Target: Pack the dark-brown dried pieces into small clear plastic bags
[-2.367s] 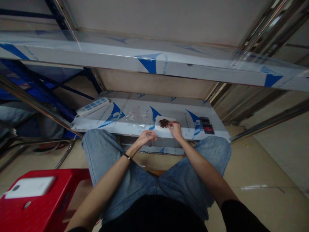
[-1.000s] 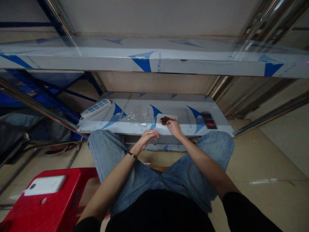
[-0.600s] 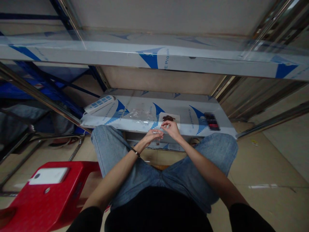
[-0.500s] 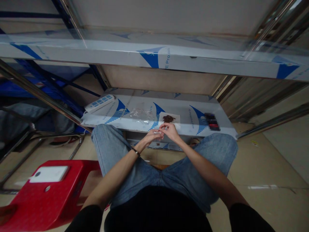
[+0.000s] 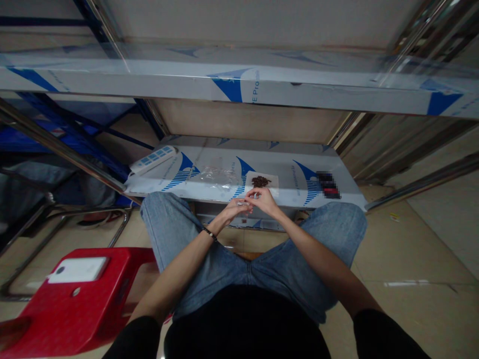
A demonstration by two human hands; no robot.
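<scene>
Both of my hands meet over the front edge of the low shelf, just in front of a pile of small dark brown pieces. That pile lies on a white square sheet. My left hand is closed, with a small pale or clear bit showing at its fingers, too small to name. Thumb and fingers of my right hand are pinched together against the left fingertips. Whatever is between them is hidden. Left of the sheet lies a crumpled clear plastic bag.
A white power strip lies at the shelf's left end, a blurred black and red item at its right. An upper shelf crosses ahead. On my left, a red stool bears a white phone; a person's hand touches it.
My hands stay together at the shelf edge, with only slight finger movement. The whole view has shifted a little; the pile and bag lie as before.
</scene>
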